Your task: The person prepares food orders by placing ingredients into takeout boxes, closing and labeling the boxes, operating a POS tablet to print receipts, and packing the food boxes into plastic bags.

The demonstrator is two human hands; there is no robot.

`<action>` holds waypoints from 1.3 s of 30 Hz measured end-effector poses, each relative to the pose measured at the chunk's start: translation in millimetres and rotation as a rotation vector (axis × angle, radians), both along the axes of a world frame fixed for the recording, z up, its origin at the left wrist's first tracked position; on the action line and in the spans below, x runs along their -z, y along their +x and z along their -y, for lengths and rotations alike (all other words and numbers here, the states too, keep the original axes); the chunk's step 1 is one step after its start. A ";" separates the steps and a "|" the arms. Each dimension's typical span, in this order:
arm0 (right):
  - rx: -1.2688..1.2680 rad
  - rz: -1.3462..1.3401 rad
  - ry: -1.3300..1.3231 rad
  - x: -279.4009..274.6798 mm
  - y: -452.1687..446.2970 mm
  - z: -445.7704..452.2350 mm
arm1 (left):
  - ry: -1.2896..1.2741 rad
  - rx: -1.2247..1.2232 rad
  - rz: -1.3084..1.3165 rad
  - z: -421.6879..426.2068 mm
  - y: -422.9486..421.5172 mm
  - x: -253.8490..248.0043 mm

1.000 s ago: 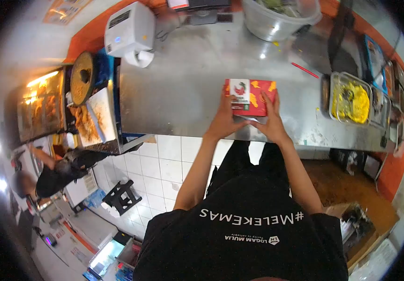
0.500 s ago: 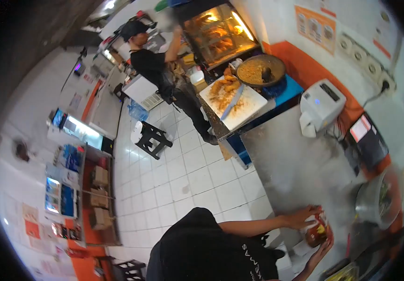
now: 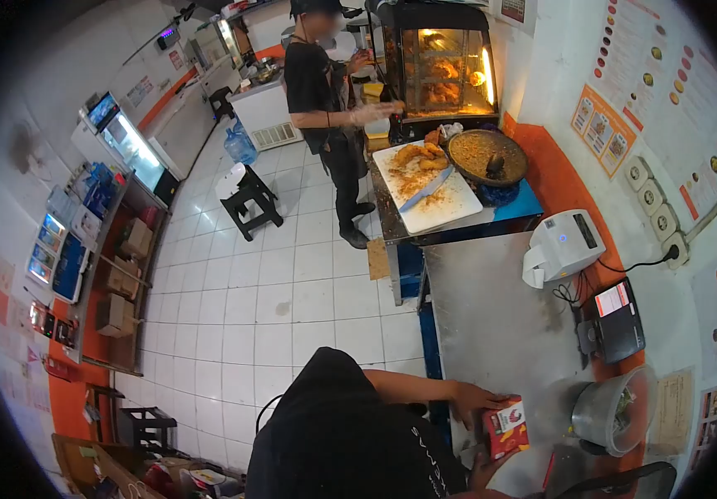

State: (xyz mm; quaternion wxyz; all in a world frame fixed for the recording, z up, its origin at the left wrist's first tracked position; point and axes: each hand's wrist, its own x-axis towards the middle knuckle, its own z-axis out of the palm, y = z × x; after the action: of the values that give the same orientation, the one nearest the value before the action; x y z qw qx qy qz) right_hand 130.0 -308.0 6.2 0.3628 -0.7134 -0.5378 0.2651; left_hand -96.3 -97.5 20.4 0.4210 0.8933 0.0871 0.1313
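Observation:
A red box [image 3: 505, 426] with a white label and yellow marks rests at the near edge of the steel counter [image 3: 491, 333], low in the view. My left hand [image 3: 470, 402] holds its upper left side, with the fingers reaching over the top edge. At the lower edge of the box is my right hand [image 3: 483, 472], partly hidden by my body; its fingers are against the box. A red stick [image 3: 549, 470] lies on the counter to the right of the box.
A clear tub [image 3: 616, 412], a black device [image 3: 620, 320] and a white printer [image 3: 566, 245] stand along the wall. Beyond are a cutting board [image 3: 426, 187] with a knife, a round pan [image 3: 487, 156] and a lit food cabinet [image 3: 445, 71]. A person [image 3: 321, 108] stands beside these; a black stool [image 3: 250, 204] is on the floor.
The view has swung left and up toward the room, so my hands and the box now appear lower right. Both hands remain on the box. The other person's arm has come down.

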 end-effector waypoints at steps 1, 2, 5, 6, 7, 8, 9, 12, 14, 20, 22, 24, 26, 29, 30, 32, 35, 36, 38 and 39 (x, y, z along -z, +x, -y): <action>-0.098 0.243 0.020 -5.3 3.4 3.4 | 0.004 -0.001 0.014 0.4 1.6 -6.5; -0.106 0.192 -0.001 -10.7 7.3 3.7 | -0.029 -0.022 -0.114 -1.2 2.1 -14.8; -0.086 0.030 -0.042 -20.1 18.0 -1.6 | 0.020 -0.031 -0.205 -7.6 5.6 -10.0; -0.087 0.042 -0.047 -22.4 21.3 1.2 | 0.085 -0.009 -0.166 -2.2 11.6 -8.1; -0.125 0.107 -0.001 -21.8 21.0 -1.2 | 0.082 -0.009 -0.153 1.2 14.1 -8.4; -0.162 0.171 0.045 -23.7 19.4 -4.9 | 0.109 -0.031 -0.155 1.6 9.6 -16.8; -0.161 0.179 0.045 -26.5 16.5 -9.2 | 0.138 -0.055 -0.160 3.1 8.5 -21.7; -0.063 0.195 0.032 -28.7 10.9 -11.5 | 0.188 -0.120 -0.142 7.2 13.3 -3.7; -0.030 0.174 0.006 -29.7 6.7 -8.8 | 0.183 -0.120 -0.192 11.1 10.1 -13.4; -0.076 0.650 -0.060 -36.1 -6.9 1.5 | 0.385 -0.174 -0.009 14.2 11.6 22.3; -0.094 0.715 0.040 -36.9 -7.9 1.4 | 0.480 -0.181 0.071 9.9 22.2 16.8; -0.065 0.455 0.035 -40.2 -11.4 -2.8 | 0.583 -0.088 0.125 1.8 37.0 1.1; -0.102 0.565 0.278 -0.2 7.8 -4.1 | 0.557 0.029 0.072 -8.2 62.5 -17.4; -0.006 0.250 0.223 -11.7 -3.0 -10.8 | 0.489 0.048 -0.219 -6.3 92.3 -43.9; 0.021 0.168 0.167 -21.9 -4.9 -10.8 | 0.451 0.090 -0.257 -13.0 104.5 -30.2; 0.043 0.201 0.167 -26.5 -3.0 -6.9 | 0.388 0.213 -0.074 -25.8 104.7 -9.4; 0.157 0.130 0.113 -29.8 -7.7 -1.3 | 0.353 0.241 -0.097 -18.2 97.5 -23.6; 0.177 0.060 0.060 -28.1 -8.7 0.4 | 0.362 0.169 -0.124 -19.6 96.6 -31.4; 0.200 0.076 0.075 -25.2 -5.9 1.5 | 0.366 0.180 -0.089 -18.9 96.5 -20.2; 0.193 0.090 0.083 -25.9 -6.1 -0.7 | 0.359 0.162 -0.062 -20.9 95.9 -17.5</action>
State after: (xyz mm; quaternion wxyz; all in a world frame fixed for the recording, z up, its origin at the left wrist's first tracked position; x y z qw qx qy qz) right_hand 123.9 -307.3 32.1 0.3914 -0.7573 -0.4929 0.1743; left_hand -0.4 -76.6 37.9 0.2611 0.9617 0.0033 0.0830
